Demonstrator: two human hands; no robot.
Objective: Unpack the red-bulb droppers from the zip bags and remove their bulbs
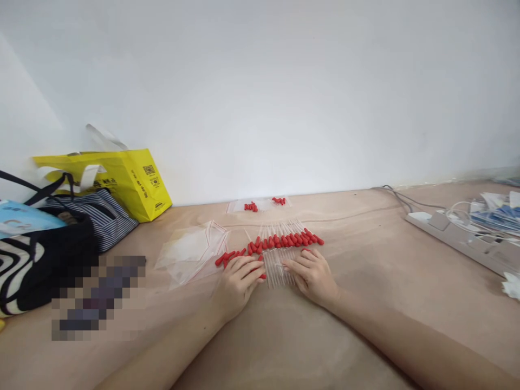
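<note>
Between my hands lies a row of thin clear tubes (276, 273), side by side on the table. My left hand (239, 281) is closed at the left end of this row, its fingers curled over red rubber bulbs, one of which (263, 276) shows under the fingertips. At the right end, my right hand (311, 273) has its fingers drawn together against the tubes; what the fingertips grip is partly hidden. Just beyond both hands stretches a line of droppers with red bulbs (284, 241), their clear stems pointing away. More loose red bulbs (229, 257) lie left of it.
Flat clear zip bags (190, 252) lie to the left. Near the wall rests another bag (264, 205) with red-bulbed droppers. A yellow bag (142, 184) and a striped pouch (108, 216) stand at far left. On the right are a white power strip (459, 241) and blue-and-white packets (498, 216).
</note>
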